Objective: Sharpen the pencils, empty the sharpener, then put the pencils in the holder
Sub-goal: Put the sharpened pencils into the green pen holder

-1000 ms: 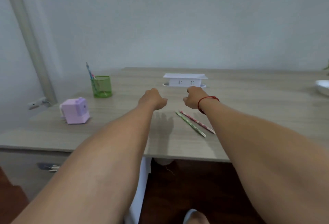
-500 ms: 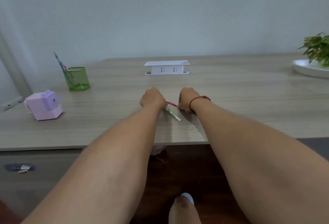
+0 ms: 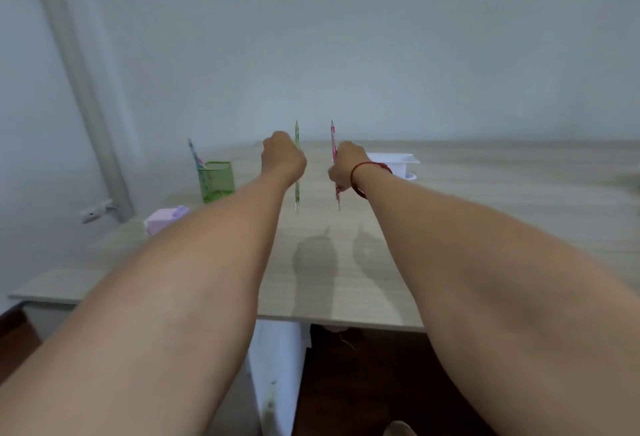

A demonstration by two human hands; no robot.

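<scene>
My left hand (image 3: 282, 158) grips a green pencil (image 3: 296, 193) upright above the desk, tip pointing up. My right hand (image 3: 346, 167), with a red cord at the wrist, grips a pink pencil (image 3: 333, 137) upright beside it. Both hands hover over the middle of the wooden desk (image 3: 485, 214). A green mesh holder (image 3: 216, 181) with one pencil (image 3: 195, 155) in it stands at the back left. The lilac sharpener (image 3: 162, 222) sits in front of the holder, partly hidden by my left forearm.
A white power-socket box (image 3: 398, 163) stands on the desk behind my right hand. A grey pipe (image 3: 79, 89) runs up the wall at the left. The desk's front edge lies under my forearms, with dark floor below.
Both hands closed on the pencils lying on the desk, then lifted them off it and turned them upright. The camera view tilted up and swung left.
</scene>
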